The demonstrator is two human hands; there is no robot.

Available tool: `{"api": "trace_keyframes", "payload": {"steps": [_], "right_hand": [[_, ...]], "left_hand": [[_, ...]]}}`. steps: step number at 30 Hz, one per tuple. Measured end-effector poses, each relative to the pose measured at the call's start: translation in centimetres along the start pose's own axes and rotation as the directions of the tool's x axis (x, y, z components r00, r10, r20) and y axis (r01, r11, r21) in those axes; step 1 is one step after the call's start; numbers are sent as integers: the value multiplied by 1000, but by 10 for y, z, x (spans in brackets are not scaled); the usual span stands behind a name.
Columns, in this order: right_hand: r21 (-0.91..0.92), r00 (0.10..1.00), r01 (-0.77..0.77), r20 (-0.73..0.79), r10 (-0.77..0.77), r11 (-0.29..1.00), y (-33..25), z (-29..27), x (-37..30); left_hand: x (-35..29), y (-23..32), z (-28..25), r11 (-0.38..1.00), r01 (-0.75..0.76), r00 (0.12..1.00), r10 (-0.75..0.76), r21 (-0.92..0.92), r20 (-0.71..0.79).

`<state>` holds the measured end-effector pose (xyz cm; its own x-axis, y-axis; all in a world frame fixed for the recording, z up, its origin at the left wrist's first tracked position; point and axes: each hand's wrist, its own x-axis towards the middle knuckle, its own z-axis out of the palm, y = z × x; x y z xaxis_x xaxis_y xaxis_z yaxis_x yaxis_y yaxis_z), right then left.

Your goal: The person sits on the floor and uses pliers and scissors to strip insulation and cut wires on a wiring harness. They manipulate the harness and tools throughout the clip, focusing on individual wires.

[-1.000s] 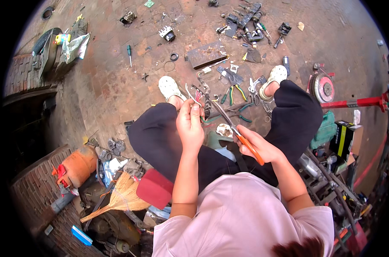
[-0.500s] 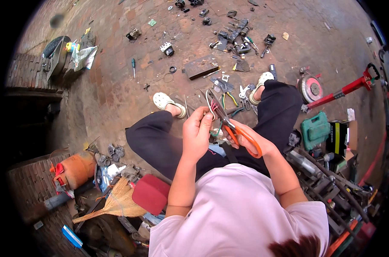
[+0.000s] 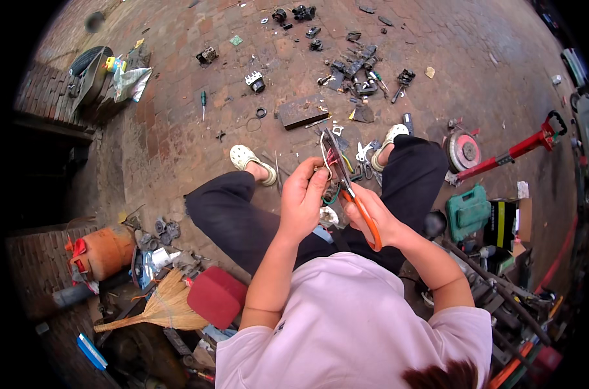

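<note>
My right hand (image 3: 380, 217) is wrapped round the orange handles of a pair of large scissors (image 3: 367, 217). Their dark blades point away from me, up past the fingers of my left hand (image 3: 303, 194). That hand pinches thin wires (image 3: 330, 170) between thumb and fingers; white, red and green strands show. The wires lie against the blades, and I cannot tell whether the edges bite into them. Below the hands, a small whitish piece (image 3: 329, 216) sits near my lap, partly hidden.
Beyond my feet lie a metal block (image 3: 303, 113), a screwdriver (image 3: 203, 104) and several black parts (image 3: 359, 68). A red jack handle (image 3: 515, 155) and a green case (image 3: 469, 212) are at right. A straw broom (image 3: 168, 305), a red seat (image 3: 218, 297) and an orange gas cylinder (image 3: 106, 253) are at left.
The scissors have turned a little more upright, and their handles look closer together. Both hands stay close, wires still in the left. The whole view has shifted slightly.
</note>
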<state>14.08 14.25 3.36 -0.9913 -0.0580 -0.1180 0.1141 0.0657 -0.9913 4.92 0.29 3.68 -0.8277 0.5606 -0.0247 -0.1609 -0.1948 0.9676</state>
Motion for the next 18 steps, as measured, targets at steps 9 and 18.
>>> {"api": "trace_keyframes", "payload": {"steps": [9,18], "right_hand": [[268,986,-120,142,84,956,21,-22,2],[-228,994,98,-20,-105,969,4,-28,8]], "left_hand": [[9,12,-9,991,100,977,-113,84,178],[15,15,-5,996,81,978,-85,32,190]]}}
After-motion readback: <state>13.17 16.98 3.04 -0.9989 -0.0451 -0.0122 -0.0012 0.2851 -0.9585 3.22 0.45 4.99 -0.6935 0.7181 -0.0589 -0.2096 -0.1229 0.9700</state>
